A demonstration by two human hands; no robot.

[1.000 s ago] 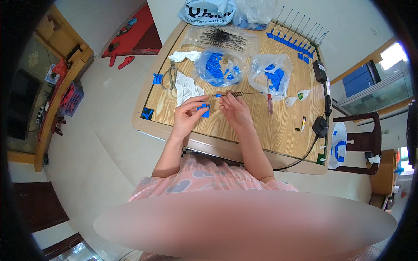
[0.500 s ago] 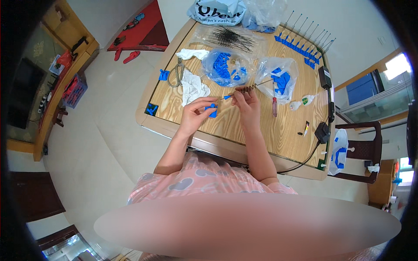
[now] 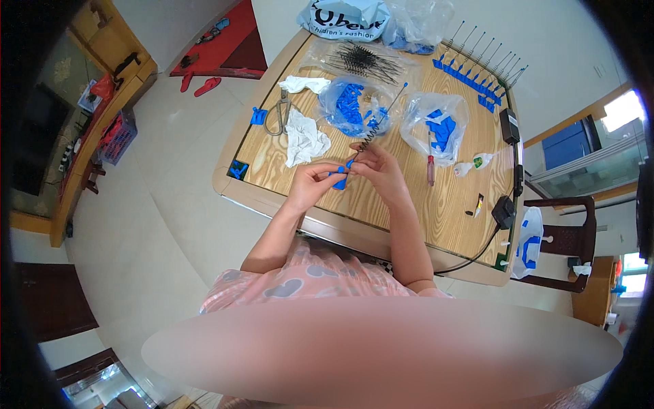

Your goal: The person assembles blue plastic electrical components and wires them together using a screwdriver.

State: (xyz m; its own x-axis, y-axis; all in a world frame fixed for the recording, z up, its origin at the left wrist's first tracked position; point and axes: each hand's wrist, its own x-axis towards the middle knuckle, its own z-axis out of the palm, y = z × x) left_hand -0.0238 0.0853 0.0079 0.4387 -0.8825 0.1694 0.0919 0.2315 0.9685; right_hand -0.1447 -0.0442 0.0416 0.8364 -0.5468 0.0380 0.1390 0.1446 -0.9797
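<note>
My left hand [image 3: 310, 185] pinches a small blue plastic piece [image 3: 338, 183] above the table's near side. In my right hand [image 3: 383, 174] is a dark coiled wire spring [image 3: 368, 139], held near its lower end between thumb and fingers. The spring slants up and to the right, and a small blue tip [image 3: 405, 84] shows at its far end. At its lower end a blue bit sits close to the piece in my left hand; whether the two touch I cannot tell.
Past my hands lie an open bag of blue parts [image 3: 349, 108], a heap of black wires [image 3: 364, 60] and another bag [image 3: 446, 133]. Scissors [image 3: 278, 117] and white cloth [image 3: 304, 140] are left; a screwdriver [image 3: 430, 169] is right. Spring rods stand in blue bases [image 3: 466, 80] at the far right.
My right hand has brought the spring's lower end down and left toward the blue piece. The spring has swung from nearly level to steeply upright. My left hand has shifted slightly right.
</note>
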